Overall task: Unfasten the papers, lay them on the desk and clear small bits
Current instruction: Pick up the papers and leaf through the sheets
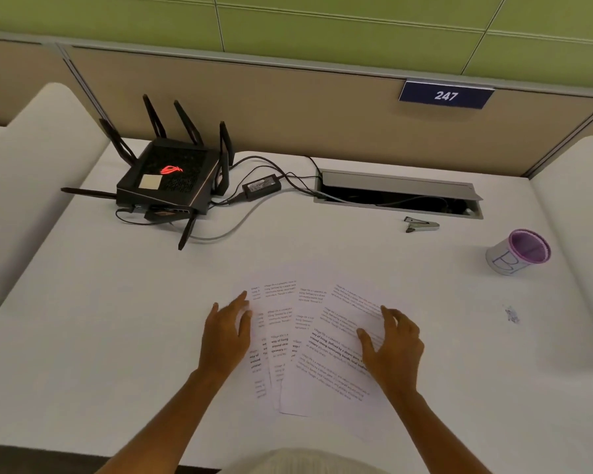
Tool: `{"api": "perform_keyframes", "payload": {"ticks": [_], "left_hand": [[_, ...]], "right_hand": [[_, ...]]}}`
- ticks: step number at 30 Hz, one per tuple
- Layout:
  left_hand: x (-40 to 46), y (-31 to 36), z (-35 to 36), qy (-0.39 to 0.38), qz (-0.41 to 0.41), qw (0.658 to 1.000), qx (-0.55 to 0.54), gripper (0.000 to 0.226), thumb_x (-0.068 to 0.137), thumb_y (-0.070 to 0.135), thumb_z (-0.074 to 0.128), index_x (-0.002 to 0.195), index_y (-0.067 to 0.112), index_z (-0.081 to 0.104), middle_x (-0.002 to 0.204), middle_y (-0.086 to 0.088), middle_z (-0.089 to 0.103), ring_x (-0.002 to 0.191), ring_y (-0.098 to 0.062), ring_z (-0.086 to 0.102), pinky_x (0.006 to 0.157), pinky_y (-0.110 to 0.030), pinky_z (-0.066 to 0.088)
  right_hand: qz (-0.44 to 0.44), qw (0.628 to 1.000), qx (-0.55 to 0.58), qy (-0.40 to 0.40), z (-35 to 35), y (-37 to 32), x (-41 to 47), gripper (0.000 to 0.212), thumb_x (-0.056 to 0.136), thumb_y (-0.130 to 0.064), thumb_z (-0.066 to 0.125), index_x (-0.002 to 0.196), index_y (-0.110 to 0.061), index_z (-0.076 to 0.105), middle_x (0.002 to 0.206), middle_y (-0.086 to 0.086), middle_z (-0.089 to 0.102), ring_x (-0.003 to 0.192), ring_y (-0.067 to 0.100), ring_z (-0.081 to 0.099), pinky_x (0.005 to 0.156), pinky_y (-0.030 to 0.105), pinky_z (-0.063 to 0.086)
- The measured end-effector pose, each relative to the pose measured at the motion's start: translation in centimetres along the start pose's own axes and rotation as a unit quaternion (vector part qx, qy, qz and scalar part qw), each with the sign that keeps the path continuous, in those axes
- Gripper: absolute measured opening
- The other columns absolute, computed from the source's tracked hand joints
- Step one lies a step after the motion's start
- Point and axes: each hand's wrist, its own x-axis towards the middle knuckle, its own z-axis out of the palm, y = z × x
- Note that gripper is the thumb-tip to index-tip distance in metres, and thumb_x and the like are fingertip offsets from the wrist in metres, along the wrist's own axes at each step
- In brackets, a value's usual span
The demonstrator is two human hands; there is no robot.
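Several printed papers (317,340) lie fanned out and overlapping on the white desk (117,336), near the front edge. My left hand (227,336) rests flat on the fan's left edge, fingers spread. Flat on the right-hand sheets lies my right hand (392,347), fingers apart. Neither hand holds anything. A metal staple remover (421,224) sits at the back right of the desk. A small bluish scrap (511,314) lies on the desk to the right of the papers.
A black router (172,179) with antennas, its power brick (261,186) and cables occupy the back left. An open cable tray (397,196) is set into the desk at the back. A purple-rimmed cup (519,252) lies tipped at the right. Partition panel behind.
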Motion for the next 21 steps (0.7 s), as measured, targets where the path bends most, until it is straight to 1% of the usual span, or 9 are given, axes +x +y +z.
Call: {"api": "perform_keyframes", "payload": {"ticks": [1,3,4,5,7,9,12,18,21], "left_hand": [[0.5,-0.4,0.0,-0.017,0.001,1.000,0.012,0.068,0.103,0.035,0.066,0.163,0.015,0.040,0.164,-0.012,0.051,0.155,-0.041,0.041,0.131,-0.063,0.024],[1.3,-1.3,0.2,-0.073,-0.013,0.996,0.058,0.104,0.096,0.052,0.070,0.170,0.013,0.009,0.180,-0.011,0.012,0.167,-0.036,0.007,0.131,-0.060,0.000],[1.6,-1.7,0.4,-0.102,-0.017,0.991,0.081,0.118,0.093,0.062,0.069,0.170,0.013,-0.005,0.181,-0.009,-0.005,0.168,-0.033,-0.007,0.130,-0.060,-0.008],[1.8,-2.1,0.6,-0.128,-0.016,0.987,0.099,0.127,0.090,0.070,0.067,0.168,0.014,-0.016,0.180,-0.007,-0.016,0.167,-0.031,-0.016,0.128,-0.062,-0.013],[1.9,-2.4,1.1,-0.164,0.000,0.978,0.126,0.138,0.084,0.081,0.061,0.164,0.015,-0.030,0.177,-0.006,-0.028,0.164,-0.029,-0.026,0.126,-0.065,-0.019],[2.1,-2.5,1.5,-0.179,0.009,0.974,0.140,0.144,0.078,0.089,0.058,0.161,0.016,-0.034,0.175,-0.006,-0.034,0.162,-0.030,-0.030,0.126,-0.065,-0.021],[2.4,-2.2,1.7,-0.184,0.012,0.974,0.132,0.147,0.072,0.093,0.055,0.160,0.018,-0.037,0.175,-0.005,-0.034,0.162,-0.029,-0.030,0.124,-0.063,-0.024],[2.7,-1.3,2.3,-0.197,0.047,0.971,0.123,0.142,0.077,0.088,0.059,0.153,0.027,-0.044,0.178,-0.004,-0.026,0.165,-0.030,-0.023,0.124,-0.060,-0.025],[2.6,-0.9,2.6,-0.205,0.053,0.972,0.099,0.140,0.080,0.083,0.063,0.153,0.030,-0.044,0.179,-0.003,-0.023,0.165,-0.030,-0.021,0.124,-0.058,-0.026]], "right_hand": [[0.013,1.000,-0.012,-0.013,0.2,0.2,-0.3,0.078,0.086,-0.054,0.075,0.147,-0.011,0.052,0.151,0.014,0.053,0.139,0.036,0.047,0.107,0.059,0.046],[0.031,0.998,-0.026,-0.039,0.7,0.6,-1.0,0.096,0.083,-0.068,0.070,0.153,-0.009,0.040,0.162,0.016,0.038,0.150,0.037,0.035,0.119,0.061,0.035],[0.038,0.997,-0.033,-0.056,1.1,0.6,-1.2,0.104,0.082,-0.073,0.067,0.156,-0.008,0.035,0.166,0.016,0.031,0.154,0.038,0.029,0.123,0.062,0.028],[0.042,0.995,-0.042,-0.076,1.4,0.6,-1.4,0.112,0.080,-0.078,0.064,0.159,-0.007,0.029,0.169,0.016,0.025,0.157,0.038,0.023,0.125,0.062,0.022],[0.040,0.991,-0.062,-0.111,1.8,0.4,-1.7,0.121,0.080,-0.086,0.054,0.163,-0.006,0.018,0.173,0.016,0.013,0.161,0.037,0.011,0.127,0.064,0.013],[0.028,0.988,-0.072,-0.130,2.1,-0.1,-1.5,0.122,0.081,-0.089,0.047,0.165,-0.007,0.012,0.175,0.015,0.005,0.163,0.036,0.004,0.128,0.065,0.009],[0.004,0.986,-0.075,-0.148,2.4,-1.2,-1.0,0.121,0.083,-0.089,0.043,0.166,-0.008,0.008,0.176,0.013,-0.001,0.163,0.034,0.000,0.129,0.065,0.008],[-0.029,0.980,-0.084,-0.176,3.1,-3.2,-0.3,0.122,0.083,-0.092,0.034,0.167,-0.010,0.000,0.176,0.010,-0.011,0.163,0.034,-0.007,0.129,0.064,0.002],[-0.042,0.979,-0.076,-0.183,3.4,-4.1,0.0,0.121,0.085,-0.088,0.039,0.167,-0.009,0.000,0.176,0.011,-0.012,0.163,0.034,-0.008,0.131,0.060,0.002]]}}
